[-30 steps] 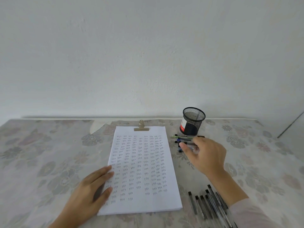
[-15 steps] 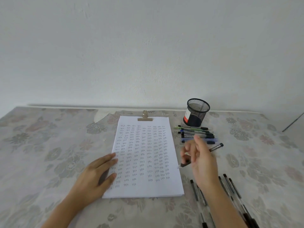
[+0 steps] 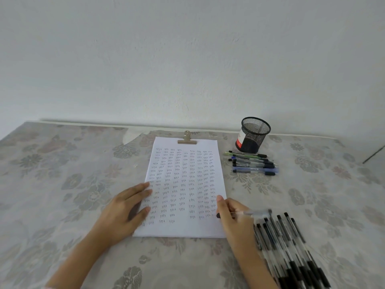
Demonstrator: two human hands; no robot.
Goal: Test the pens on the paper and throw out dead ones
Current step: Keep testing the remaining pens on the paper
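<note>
The right hand [image 3: 235, 217] closes its grip around a clear pen [image 3: 255, 213], dark tip at the lower right edge of the paper [image 3: 183, 228]. The left hand [image 3: 127, 207] lies flat, grip wide, on the sheet's left edge. On the flowered surface [image 3: 62, 184], spare pens [image 3: 253, 164] lie before the mesh cup [image 3: 255, 130], and black pens [image 3: 291, 243] lie beside the right wrist.

Matt paper sheet [image 3: 185, 184]; metal clip [image 3: 187, 140]; wire-mesh cup [image 3: 254, 132]; woven floral cloth [image 3: 62, 184].

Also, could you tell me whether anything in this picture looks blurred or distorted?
Head view: the pen in the right hand is motion-smeared; writing on the paper is mostly sharp; the far edge of the table bows from the wide lens; soft light, small shadow under the left hand.
</note>
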